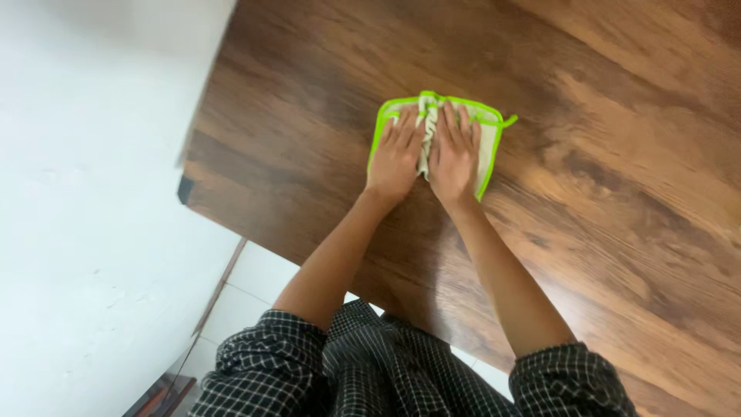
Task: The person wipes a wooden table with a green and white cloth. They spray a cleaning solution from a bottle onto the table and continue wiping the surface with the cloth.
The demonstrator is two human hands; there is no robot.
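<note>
- Checked black-and-white sleeves (262,363) sit closest to the lens, rolled up past the elbows, with both bare forearms reaching out from them over the near edge of the table.
- Both arms run almost straight and converge, so the wrists end up close together over the middle of the dark brown wood-grain table (617,193).
- The left hand (395,158) lies flat, palm down, fingers stretched and slightly spread, pressing on the left half of a small square cream cloth with a bright green trim (488,147).
- The right hand (454,158) matches it on the right half, also spread flat; neither hand grips anything, both simply bear down on the fabric.
- Between the two hands the cloth is bunched into a raised ridge running away from the person, so the hands seem to be crowding it together.
- The cloth lies well in from every table edge, somewhat nearer the left edge; a small green loop sticks out at its far right corner.
- It looks light, soft and limp, and I'd judge it slides easily on the smooth wood; the stitched green border or the loop looks the firmest place to pinch it.
- Pale floor tiles (255,278) and a white wall (85,193) show past the table's left edge.
</note>
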